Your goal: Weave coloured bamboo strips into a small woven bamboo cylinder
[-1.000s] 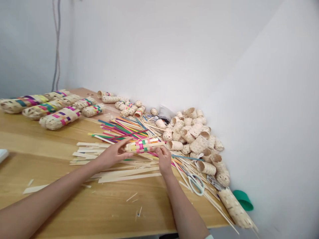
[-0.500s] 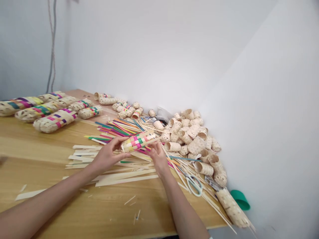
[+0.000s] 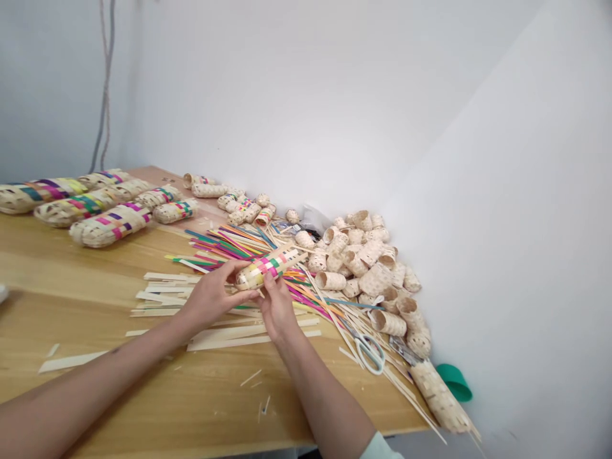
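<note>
Both of my hands hold a small woven tube (image 3: 270, 267) with pink, green and yellow bands, tilted up to the right above the wooden table (image 3: 95, 274). My left hand (image 3: 215, 296) grips its lower left end with thumb on top. My right hand (image 3: 277, 309) pinches the tube's underside near the same end, fingers closed. Loose strip ends stick out of the tube's far end. Beneath the hands lie plain pale strips (image 3: 167, 287) and a fan of coloured strips (image 3: 229, 245).
A heap of plain woven tubes (image 3: 368, 261) fills the corner by the wall. White-handled scissors (image 3: 368, 350) lie to the right. Long stacks of banded woven tubes (image 3: 102, 223) lie at the far left. A green cup (image 3: 455, 381) sits past the table's right edge.
The woven tube has turned from level to tilted up at the right. My right hand slid leftward along it, from its right end to near its left end.
</note>
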Demonstrator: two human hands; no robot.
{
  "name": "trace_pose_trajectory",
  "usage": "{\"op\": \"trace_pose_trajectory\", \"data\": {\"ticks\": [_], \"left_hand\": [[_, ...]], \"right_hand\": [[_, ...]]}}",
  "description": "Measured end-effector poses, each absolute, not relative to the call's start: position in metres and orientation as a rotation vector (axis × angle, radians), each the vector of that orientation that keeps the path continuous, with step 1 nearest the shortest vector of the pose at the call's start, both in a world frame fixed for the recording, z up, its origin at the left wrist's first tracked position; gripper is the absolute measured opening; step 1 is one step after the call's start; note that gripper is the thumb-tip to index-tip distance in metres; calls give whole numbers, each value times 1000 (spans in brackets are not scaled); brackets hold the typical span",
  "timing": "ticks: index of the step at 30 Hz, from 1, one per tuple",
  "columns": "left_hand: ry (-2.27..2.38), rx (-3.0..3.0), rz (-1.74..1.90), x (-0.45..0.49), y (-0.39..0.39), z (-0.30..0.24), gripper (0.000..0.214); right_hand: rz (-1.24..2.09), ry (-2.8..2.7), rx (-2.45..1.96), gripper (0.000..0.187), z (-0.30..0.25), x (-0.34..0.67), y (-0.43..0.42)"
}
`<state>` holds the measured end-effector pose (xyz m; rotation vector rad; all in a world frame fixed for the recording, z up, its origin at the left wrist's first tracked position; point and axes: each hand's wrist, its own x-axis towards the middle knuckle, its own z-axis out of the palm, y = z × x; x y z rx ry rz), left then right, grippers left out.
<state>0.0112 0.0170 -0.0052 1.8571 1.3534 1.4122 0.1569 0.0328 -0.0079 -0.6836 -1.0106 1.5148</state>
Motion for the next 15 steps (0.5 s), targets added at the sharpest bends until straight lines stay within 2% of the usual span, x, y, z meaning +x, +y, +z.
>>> {"op": "trace_pose_trajectory", "data": {"ticks": [6,15], "left_hand": [[1071,1915,1315,13,19,-11,52],[952,1700,1303,13,21,-18,48]], "right_hand": [[1639,-897,-761,53,-20,172,44],[1768,-909,-784,64,-21,174,42]]}}
